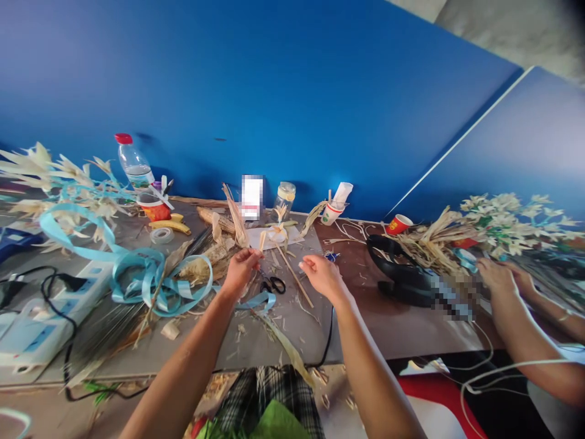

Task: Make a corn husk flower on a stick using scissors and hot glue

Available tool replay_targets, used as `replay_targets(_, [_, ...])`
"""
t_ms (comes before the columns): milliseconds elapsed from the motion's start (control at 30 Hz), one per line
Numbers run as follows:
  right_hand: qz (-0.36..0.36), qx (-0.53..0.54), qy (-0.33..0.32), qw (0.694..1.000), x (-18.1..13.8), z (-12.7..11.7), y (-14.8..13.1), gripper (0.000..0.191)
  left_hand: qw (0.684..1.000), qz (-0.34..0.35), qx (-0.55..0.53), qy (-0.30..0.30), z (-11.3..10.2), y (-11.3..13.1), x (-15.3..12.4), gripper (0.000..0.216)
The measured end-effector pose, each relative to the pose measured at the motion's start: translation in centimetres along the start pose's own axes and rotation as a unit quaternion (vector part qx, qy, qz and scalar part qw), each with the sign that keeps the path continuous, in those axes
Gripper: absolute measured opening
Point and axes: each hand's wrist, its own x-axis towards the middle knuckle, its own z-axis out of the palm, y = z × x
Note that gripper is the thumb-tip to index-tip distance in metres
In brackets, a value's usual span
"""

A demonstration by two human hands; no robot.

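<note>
My left hand [243, 268] is closed in a pinch on a pale corn husk strip [262, 239] that stands up from its fingertips. To its right, apart from it, my right hand [322, 275] hovers with fingers curled together; what they hold, if anything, is too small to make out. Between and below the hands lie black-handled scissors [276, 285]. A thin stick [296, 279] slants across the table there. Beyond the hands, a husk flower [277, 234] rests by a white sheet of paper [296, 238]. Light blue ribbon [137, 274] lies in loose loops to the left.
A power strip [86, 292] with black cables lies left. Along the blue wall [292, 110] stand a bottle [133, 161], a jar [286, 198] and a paper cup [332, 211]. A black curved object [402, 274] sits right, near another person's hands [503, 280].
</note>
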Motion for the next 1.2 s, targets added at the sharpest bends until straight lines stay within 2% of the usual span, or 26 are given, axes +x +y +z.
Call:
replay_targets(100, [-0.009, -0.073, 0.026, 0.997, -0.4, 0.8, -1.0, 0.018, 1.000, 0.006, -0.007, 0.007, -0.1, 0.2, 0.1, 0.026])
replay_targets(367, [-0.087, -0.042, -0.025, 0.995, 0.6, 4.4, -4.1, 0.018, 0.999, 0.011, -0.039, 0.035, -0.6, 0.2, 0.4, 0.025])
replay_targets(600, [-0.132, -0.072, -0.116, 0.982, 1.8, 6.8, -3.9, 0.022, 0.998, -0.004, -0.046, 0.045, -0.5, 0.0, 0.7, 0.025])
replay_targets(733, [-0.162, -0.125, -0.120, 0.971, 1.3, 7.7, -3.7, 0.026, 0.998, 0.001, -0.050, 0.034, -0.6, 0.2, 0.6, 0.022])
replay_targets(1000, [-0.132, -0.114, -0.087, 0.981, 0.8, 7.7, -3.2, 0.016, 0.998, 0.014, -0.037, 0.051, -0.7, 0.3, 0.7, 0.020])
replay_targets(1100, [-0.129, -0.038, -0.046, 0.990, 1.2, 7.6, -2.8, 0.019, 0.998, 0.002, -0.033, 0.057, -0.6, 0.5, 0.7, 0.022])
replay_targets(1200, [-0.085, 0.061, 0.012, 0.994, 2.2, 7.2, -1.9, 0.018, 0.997, -0.008, -0.037, 0.063, -0.6, 0.6, 0.6, 0.024])
